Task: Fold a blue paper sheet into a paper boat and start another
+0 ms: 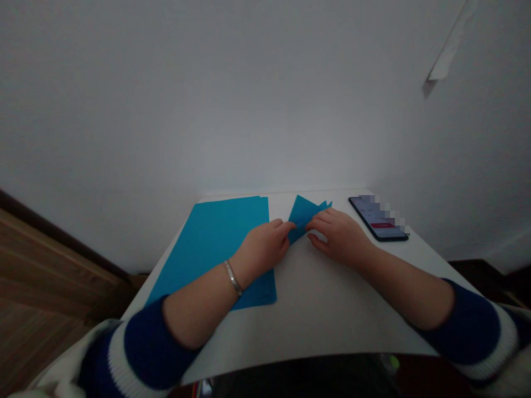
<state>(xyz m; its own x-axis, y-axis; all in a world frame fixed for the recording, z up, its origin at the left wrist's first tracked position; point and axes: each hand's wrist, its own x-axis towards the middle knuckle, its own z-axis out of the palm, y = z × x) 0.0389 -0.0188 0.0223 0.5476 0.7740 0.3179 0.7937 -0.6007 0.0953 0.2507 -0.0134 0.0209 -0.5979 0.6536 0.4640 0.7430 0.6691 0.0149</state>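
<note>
A small folded piece of blue paper [305, 211] lies near the back of the white table, with pointed corners at its top and right. My left hand [267, 243] pinches its lower left edge, the thumb and index finger closed together. From the other side my right hand [336, 235] holds the paper's right part with bent fingers, the thumb close below them. My fingers cover some of the lower folds. Under my left forearm, larger blue sheets [207, 237] lie flat in a slightly uneven stack.
A phone [375, 220] with a lit screen lies at the table's right side. The white table [315, 309] meets a pale wall [265, 99] at the back. Brown wooden furniture [50, 276] stands at the left.
</note>
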